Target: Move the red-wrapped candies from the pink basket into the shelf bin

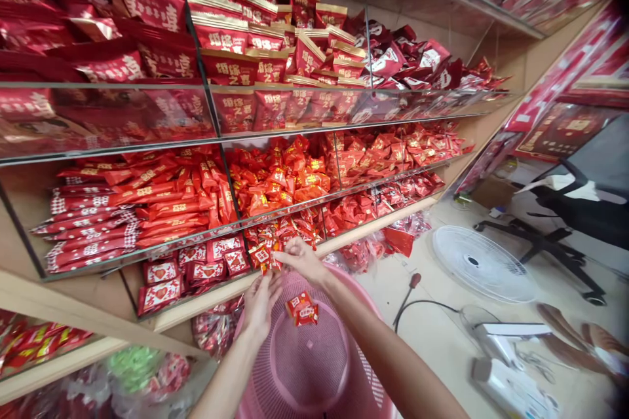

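My right hand [302,260] reaches to the lowest glass bin and pinches small red wrapped candies [263,255] at its front edge. My left hand [260,304] is held just below, fingers curled up towards the same candies, over a pink plastic basket [314,373]. A few red candy packets [301,309] are in mid-air or lying inside the basket, just under my hands. Whether my left hand holds any candy is hidden.
Glass-fronted shelves [147,144] packed with red sweet packets fill the wall ahead. Bags of candy [216,330] lie on the floor left of the basket. A white fan [479,262] lies on the floor at the right, with a black chair base [545,242] and a cable [417,304].
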Motion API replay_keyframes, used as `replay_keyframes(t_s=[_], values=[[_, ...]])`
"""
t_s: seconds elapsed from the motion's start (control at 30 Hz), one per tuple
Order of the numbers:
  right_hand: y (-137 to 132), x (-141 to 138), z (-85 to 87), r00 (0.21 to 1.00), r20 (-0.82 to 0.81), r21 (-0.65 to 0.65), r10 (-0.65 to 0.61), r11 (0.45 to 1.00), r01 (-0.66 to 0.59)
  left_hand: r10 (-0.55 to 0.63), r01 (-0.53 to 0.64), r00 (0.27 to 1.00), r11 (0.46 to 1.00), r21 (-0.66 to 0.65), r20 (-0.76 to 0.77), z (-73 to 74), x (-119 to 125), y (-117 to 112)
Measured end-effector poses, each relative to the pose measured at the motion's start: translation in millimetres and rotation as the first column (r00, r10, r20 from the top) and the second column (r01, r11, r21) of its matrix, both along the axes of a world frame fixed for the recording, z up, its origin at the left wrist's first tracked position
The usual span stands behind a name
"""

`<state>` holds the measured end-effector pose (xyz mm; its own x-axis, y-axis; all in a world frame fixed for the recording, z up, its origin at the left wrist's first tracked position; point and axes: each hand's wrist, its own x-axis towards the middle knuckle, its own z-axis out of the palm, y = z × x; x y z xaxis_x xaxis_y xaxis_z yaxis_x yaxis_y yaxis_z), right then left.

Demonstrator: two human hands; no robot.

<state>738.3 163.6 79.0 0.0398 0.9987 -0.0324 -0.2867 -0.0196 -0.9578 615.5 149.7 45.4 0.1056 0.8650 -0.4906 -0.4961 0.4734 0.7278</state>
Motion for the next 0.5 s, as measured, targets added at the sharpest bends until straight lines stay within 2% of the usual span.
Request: replay_keyframes(t_s=[0.1,0.17,0.23,0.37,0.5], values=[[-31,8,-5.7,0.968,-0.245,0.004,0.052,0.999,-0.053,-0.069,0.070,0.997,0.996,-0.055,0.018,-2.0,2,-16],[-51,15,-11.9,0.950,-0.307,-0.005,0.061,0.998,-0.065,-0.134,0.138,0.990,0.986,-0.098,0.039,-0.5,5,-28],[-66,21,-19.3,0.945,-0.324,-0.019,0.041,0.999,-0.050,-0.194,0.198,0.980,0.975,-0.099,0.053,4.1,10,-36],[-84,31,-31.6,0.950,-0.307,-0.053,-0.064,0.997,0.050,-0.247,0.248,0.969,0.969,-0.022,0.025,14.6,18,-43],[-94,38,-35.4,0.973,-0.183,-0.066,-0.141,0.989,0.131,-0.304,0.311,0.950,0.945,0.102,-0.076,10.3,24,-40]])
